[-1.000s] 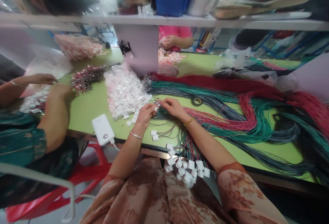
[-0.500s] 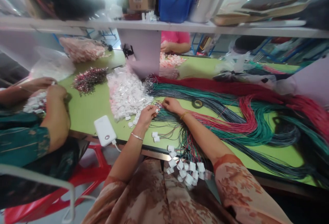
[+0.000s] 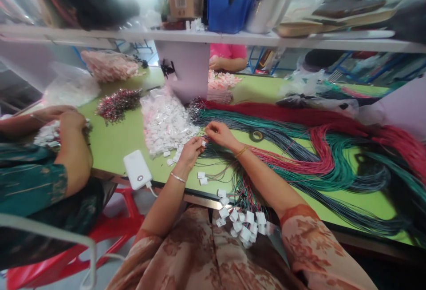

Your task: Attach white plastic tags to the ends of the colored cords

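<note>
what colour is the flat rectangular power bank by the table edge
White rectangular power bank, head view.

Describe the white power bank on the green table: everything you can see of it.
The power bank is a flat white slab with rounded corners. It looks like smooth plastic and has a small round mark towards its near end. It lies flat and slightly askew at the near edge of the table, to the left of the person's left hand, which does not touch it. A white cable leaves its near corner and drops over the edge.
</note>
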`<state>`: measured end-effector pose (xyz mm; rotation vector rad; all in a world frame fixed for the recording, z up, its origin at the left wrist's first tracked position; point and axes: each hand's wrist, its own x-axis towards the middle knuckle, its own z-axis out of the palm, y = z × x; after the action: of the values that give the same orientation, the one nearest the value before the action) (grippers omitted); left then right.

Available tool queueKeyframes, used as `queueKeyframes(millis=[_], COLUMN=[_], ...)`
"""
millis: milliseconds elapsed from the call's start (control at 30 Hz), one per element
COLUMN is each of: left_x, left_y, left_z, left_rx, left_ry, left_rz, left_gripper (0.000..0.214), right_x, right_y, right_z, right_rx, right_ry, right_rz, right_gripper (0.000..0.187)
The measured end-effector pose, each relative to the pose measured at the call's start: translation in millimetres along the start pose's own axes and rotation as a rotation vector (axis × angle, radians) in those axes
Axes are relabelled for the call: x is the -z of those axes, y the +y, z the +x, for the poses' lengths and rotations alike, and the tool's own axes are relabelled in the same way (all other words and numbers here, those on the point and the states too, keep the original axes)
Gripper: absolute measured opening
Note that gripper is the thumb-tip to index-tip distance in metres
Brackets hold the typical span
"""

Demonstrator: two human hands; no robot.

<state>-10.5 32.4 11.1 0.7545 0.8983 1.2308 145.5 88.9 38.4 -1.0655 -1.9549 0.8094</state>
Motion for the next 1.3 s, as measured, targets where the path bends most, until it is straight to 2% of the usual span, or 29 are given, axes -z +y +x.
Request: queueKeyframes(millis=[133, 367, 800, 967, 1067, 1167, 1300], left_x=[2.5, 2.3, -0.5, -5.0, -6.4, -6.0, -6.5], left_y=[-2, -4, -5, -9, -12, -13, -14], left_z=[3, 5, 3, 1, 2, 3, 3], left_rx=[0.019, 0.014, -0.002, -0.059, -0.089, -0.081, -0.091], left_ry=[0.004, -0.053, -0.023, 0.012, 0.053, 0.071, 0.052], left_rz=[-0.035, -0.083, -0.059, 0.074, 0.189, 0.201, 0.228], left_gripper=[0.022, 0.017, 0.023, 0.027, 0.031, 0.035, 0.037], right_x=[-4, -2, -2, -8, -6, -1, -1], right_y=[-15, -4, 6, 6, 5, 5, 6], right_z=[-9, -34, -42, -41, -43, -46, -46], right_rx=[-0.054, -0.143, -0.104, -0.128, -0.076, -0.003, -0.032], right_ry=[-0.027, -0.022, -0.094, -0.07, -0.07, -0.103, -0.113], right_rz=[0.163, 0.081, 0.131, 0.112, 0.059, 0.036, 0.026], right_gripper=[0.018, 0.026, 0.021, 0.027, 0.028, 0.028, 0.029])
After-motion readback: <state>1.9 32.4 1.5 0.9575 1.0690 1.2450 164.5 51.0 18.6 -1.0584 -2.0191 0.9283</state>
